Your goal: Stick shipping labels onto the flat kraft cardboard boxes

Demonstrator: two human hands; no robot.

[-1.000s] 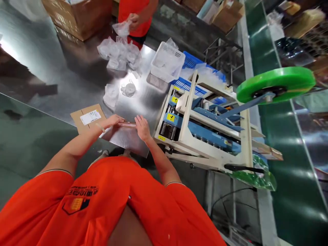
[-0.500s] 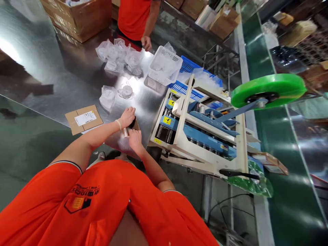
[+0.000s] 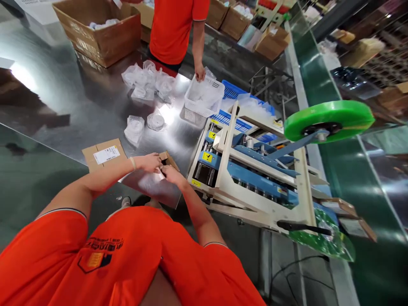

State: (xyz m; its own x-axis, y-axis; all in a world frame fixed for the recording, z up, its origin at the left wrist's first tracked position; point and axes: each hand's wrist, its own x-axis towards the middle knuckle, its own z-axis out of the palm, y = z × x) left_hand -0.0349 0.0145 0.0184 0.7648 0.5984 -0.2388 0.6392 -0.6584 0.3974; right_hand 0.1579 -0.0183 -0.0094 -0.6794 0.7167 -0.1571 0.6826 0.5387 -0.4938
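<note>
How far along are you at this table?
Done, it seems: a flat carton already bears a label. In hand: the left hand and right hand are working at a small carton. Left: bagged items still lie loose on the table.

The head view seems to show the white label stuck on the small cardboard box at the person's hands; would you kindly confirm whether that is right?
Not quite: the white label is on the flat cardboard piece lying on the steel table, left of the hands in the head view. The small cardboard box is still at the left hand and right hand, but shows no label.
</note>
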